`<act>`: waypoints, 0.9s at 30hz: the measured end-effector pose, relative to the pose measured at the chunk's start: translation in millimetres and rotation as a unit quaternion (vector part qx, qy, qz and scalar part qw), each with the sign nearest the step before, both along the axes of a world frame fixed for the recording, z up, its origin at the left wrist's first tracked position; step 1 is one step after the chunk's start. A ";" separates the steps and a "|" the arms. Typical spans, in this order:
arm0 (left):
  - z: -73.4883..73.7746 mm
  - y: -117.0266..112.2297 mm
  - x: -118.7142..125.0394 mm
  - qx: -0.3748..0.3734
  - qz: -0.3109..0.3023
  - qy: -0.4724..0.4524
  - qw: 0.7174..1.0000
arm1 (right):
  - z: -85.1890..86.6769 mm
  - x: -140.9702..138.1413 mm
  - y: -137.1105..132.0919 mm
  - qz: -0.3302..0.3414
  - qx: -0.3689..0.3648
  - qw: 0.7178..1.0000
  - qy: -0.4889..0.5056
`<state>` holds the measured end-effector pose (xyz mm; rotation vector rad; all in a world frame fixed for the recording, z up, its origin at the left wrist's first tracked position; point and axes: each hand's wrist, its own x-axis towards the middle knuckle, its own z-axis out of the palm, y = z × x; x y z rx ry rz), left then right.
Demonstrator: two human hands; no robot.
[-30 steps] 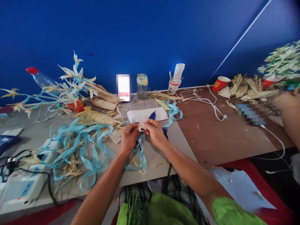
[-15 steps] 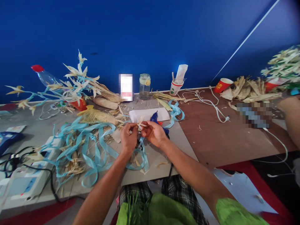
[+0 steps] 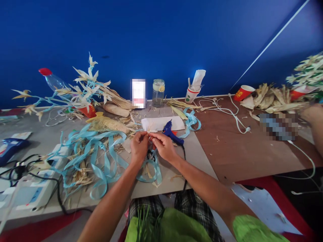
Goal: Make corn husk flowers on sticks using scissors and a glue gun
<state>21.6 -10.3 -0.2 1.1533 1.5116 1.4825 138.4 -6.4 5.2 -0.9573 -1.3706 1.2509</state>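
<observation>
Behind everything you have a blue wall (image 3: 176, 40), and below it your grey table (image 3: 195, 151), with a brown board (image 3: 227, 148) to the right. On the far right, another person's arm (image 3: 316, 124) reaches over that board. A tangled heap of light blue ribbon (image 3: 101, 166) spreads to the left of your hands, and beyond it pale husk flowers (image 3: 87, 75) rise on blue-wrapped stems. Just past your fingers lies folded white paper (image 3: 164, 123), its long side running left to right.

Your left hand (image 3: 139, 147) and right hand (image 3: 164, 146) meet over the near part of the table, fingertips nearly touching. A blue glue gun (image 3: 168, 129) sits just beyond your right hand, the nearer of the two; its nozzle points away from you and its handle slants off to the right.

Smallest of all is the pale husk piece (image 3: 151, 128), right at the meeting of your fingertips, so neither hand is nearer. Both seem to pinch its base, thumb to finger, though the exact grip is too small to tell. Its long axis points up and away from you, loose tips fanned toward the paper.
</observation>
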 end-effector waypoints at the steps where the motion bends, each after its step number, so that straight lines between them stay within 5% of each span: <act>1: 1.3 0.0 0.4 -0.001 -0.001 -0.003 1.000 | -0.5 0.5 0.5 -0.011 0.005 1.000 -0.008; 18: 11.2 -2.8 3.7 -0.037 -0.116 -0.006 0.993 | -6.6 1.3 17.5 -0.030 -0.123 0.984 0.126; 27: 15.5 -0.7 2.2 -0.040 -0.138 -0.010 0.990 | -0.4 4.3 16.3 -0.002 -0.093 0.986 0.142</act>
